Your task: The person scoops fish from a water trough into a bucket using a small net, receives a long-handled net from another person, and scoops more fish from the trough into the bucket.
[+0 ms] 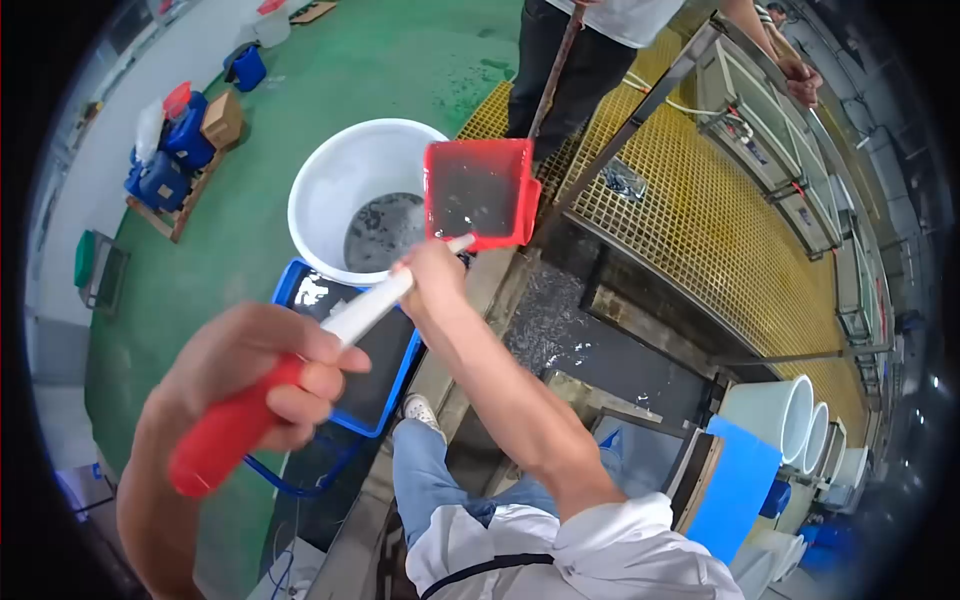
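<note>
Both grips are clamped on one long handle (pixel 372 308): its red end is wrapped by the left hand (pixel 240 345), near the camera and a little blurred, while the white shaft is held farther forward by the right hand (pixel 435 272). At the far end a red scoop (pixel 526 205) is held out, with what looks like dark grey liquid lying inside its walls. It is seen at the right-hand side of a large white tub (pixel 300 205), overlapping the rim in the view; whether the rim is touched cannot be told.

By the look of things, the work is partway along. Filling of the scoop can be taken as done, since most of its inside is covered. Emptying is judged to be left, as no falling stream is visible. Some dark liquid (pixel 385 230) is already held in the bottom of the tub, with much white wall bare above it. More dark water (pixel 560 320), rippled, is seen in the channel beside the tub, and dark liquid is also held in a blue tray (pixel 402 380) close by. From which of these the scoop was filled is not shown, so the amount left cannot be judged. Opposite, a rod (pixel 556 75) is held by a co-worker (pixel 600 70).
</note>
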A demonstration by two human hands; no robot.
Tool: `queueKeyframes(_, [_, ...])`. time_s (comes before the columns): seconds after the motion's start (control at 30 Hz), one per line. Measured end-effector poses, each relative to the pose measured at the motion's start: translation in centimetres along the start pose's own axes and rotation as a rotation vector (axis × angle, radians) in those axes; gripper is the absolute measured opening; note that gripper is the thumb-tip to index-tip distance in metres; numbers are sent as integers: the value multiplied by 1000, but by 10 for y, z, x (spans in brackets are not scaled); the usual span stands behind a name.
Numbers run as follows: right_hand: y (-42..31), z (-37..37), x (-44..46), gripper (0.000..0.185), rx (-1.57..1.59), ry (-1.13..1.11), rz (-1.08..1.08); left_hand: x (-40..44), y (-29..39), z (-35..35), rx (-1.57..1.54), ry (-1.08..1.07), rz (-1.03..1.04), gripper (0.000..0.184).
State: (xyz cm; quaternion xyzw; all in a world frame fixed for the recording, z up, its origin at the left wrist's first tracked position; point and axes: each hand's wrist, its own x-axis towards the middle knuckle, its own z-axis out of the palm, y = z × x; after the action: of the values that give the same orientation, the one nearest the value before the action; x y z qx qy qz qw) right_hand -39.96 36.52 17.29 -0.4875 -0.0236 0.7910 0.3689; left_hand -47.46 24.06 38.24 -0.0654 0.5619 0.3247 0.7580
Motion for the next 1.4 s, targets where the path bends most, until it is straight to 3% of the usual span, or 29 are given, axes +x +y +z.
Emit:
queueKeyframes(0.17, [35,64,40,32,-141,146,-47,46,17,-105,-453,-545,-31,30])
queueKeyframes(0.23, [57,68,69,31,-274,133,-131,68,9,-136,-548,-649,-11,32])
queueKeyframes(0.3, [74,66,89,28,-423,166,-163,92,-5,-163,-704,-860,26,38])
queueKeyframes(0.4, [87,63,102,42,-832,114,-301,122,-39,-179,-895,-1007,95,37])
queueKeyframes(0.5, [76,59,65,56,-971,52,-371,148,-87,-174,-1067,-1125,201,37])
queueKeyframes(0.53, [79,50,66,61,-1019,32,-485,160,-103,-168,-1103,-1149,233,36])
queueKeyframes(0.7, [46,-6,32,55,-1088,-20,-601,206,-183,-104,-1090,-1310,319,31])
queueKeyframes(0.77, [21,-46,12,50,-1028,-83,-603,206,-213,-74,-1005,-1176,328,30])
queueKeyframes(0.83, [26,-111,42,26,-847,-27,-825,194,-243,-43,-929,-1070,323,29])
queueKeyframes(0.9, [-4,-170,6,18,-609,-98,-494,180,-276,-6,-641,-611,234,28])
queueKeyframes(0.97, [-28,-235,-27,10,-508,34,-272,181,-317,30,-454,-437,175,25])
queueKeyframes(1.03, [-26,-320,-21,6,-448,87,-251,197,-364,59,-398,-372,101,23])
queueKeyframes(1.1, [-25,-391,-18,5,-309,190,-75,221,-403,83,-328,-271,15,18])
queueKeyframes(1.17, [-22,-456,-15,2,-201,231,42,230,-431,123,-161,-22,19,13])
queueKeyframes(1.2, [1,-501,4,1,-160,251,109,251,-441,135,-144,-10,20,13])
queueKeyframes(1.3, [80,-625,56,4,-7,347,336,320,-471,140,-44,218,-238,7])
queueKeyframes(1.33, [105,-658,65,5,73,426,407,361,-506,103,-87,62,-288,12])
queueKeyframes(1.37, [140,-692,73,6,160,512,486,378,-507,103,80,91,-372,21])
queueKeyframes(1.4, [176,-725,83,6,121,539,493,418,-526,81,293,94,-447,15])
